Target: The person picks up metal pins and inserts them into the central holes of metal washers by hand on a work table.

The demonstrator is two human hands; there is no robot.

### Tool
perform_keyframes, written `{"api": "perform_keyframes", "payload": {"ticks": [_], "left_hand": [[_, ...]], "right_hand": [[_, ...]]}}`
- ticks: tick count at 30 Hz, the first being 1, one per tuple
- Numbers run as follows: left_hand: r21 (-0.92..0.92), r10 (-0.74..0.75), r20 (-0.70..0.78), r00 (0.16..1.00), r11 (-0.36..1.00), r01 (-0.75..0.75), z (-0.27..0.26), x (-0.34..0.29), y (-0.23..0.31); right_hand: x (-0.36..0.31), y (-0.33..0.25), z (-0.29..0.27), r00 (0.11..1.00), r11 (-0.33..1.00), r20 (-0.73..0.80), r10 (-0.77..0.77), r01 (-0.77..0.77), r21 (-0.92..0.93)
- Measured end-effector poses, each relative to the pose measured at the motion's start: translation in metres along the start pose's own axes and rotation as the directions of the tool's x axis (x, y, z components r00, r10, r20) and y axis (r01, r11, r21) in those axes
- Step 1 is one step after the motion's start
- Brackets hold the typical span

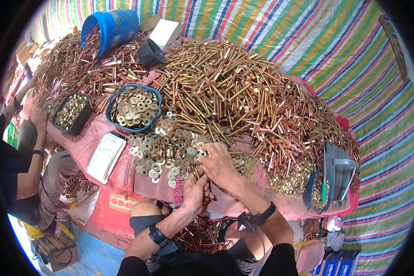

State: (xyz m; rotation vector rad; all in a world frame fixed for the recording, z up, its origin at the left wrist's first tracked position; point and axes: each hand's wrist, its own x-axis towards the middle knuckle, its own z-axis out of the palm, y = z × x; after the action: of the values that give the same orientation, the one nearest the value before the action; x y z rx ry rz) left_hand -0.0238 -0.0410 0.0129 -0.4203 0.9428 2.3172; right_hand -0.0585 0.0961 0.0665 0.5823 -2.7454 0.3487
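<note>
Okay, so striped plastic sheeting [308, 41] wraps the back and right of the space, in green, yellow, blue, red and white bands. Below it, a huge heap of brassy metal rods [225, 87] sprawls over a pink cloth [85, 142], which has some magenta marks near its front edge that I can't make out. Another person [25, 184] sits at the left rim. Writing-wise, a red sheet [96, 216] lower left carries pale yellow printed characters, and the blue boxes [339, 264] lower right have white print too small to read. A blue bucket [122, 30] lies tipped at the back; a blue basin [108, 112] full of washers sits left of centre, with a silvery-white packet [106, 156] nearby. Hands: left hand [193, 191] has its fingers closed round a few short rods [197, 175] — right hand [220, 164] is just above it, fingers bent at the edge of the loose washers [158, 149], can't tell if they're gripping one.
</note>
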Motion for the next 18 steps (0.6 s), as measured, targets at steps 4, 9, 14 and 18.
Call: {"api": "perform_keyframes", "payload": {"ticks": [4,9,14,18], "left_hand": [[0.045,0.008,0.022,1.0,0.999,-0.009,-0.005,0.003,-0.004],[0.019,0.008,0.043,0.999,1.0,-0.009,-0.009,0.004,-0.005],[0.092,-0.002,0.051,0.999,0.996,-0.003,-0.006,0.002,-0.004],[0.138,0.017,0.033,0.999,0.99,-0.021,-0.001,0.0,-0.006]], "right_hand": [[0.007,-0.002,0.001,0.997,0.994,-0.074,0.022,-0.014,0.111],[-0.013,0.02,-0.023,0.899,0.878,-0.266,0.347,-0.211,0.43],[-0.076,0.056,-0.06,0.59,0.435,-0.099,0.801,-0.461,0.774],[-0.117,0.056,-0.074,0.62,0.657,-0.221,0.753,-0.691,0.3]]}}
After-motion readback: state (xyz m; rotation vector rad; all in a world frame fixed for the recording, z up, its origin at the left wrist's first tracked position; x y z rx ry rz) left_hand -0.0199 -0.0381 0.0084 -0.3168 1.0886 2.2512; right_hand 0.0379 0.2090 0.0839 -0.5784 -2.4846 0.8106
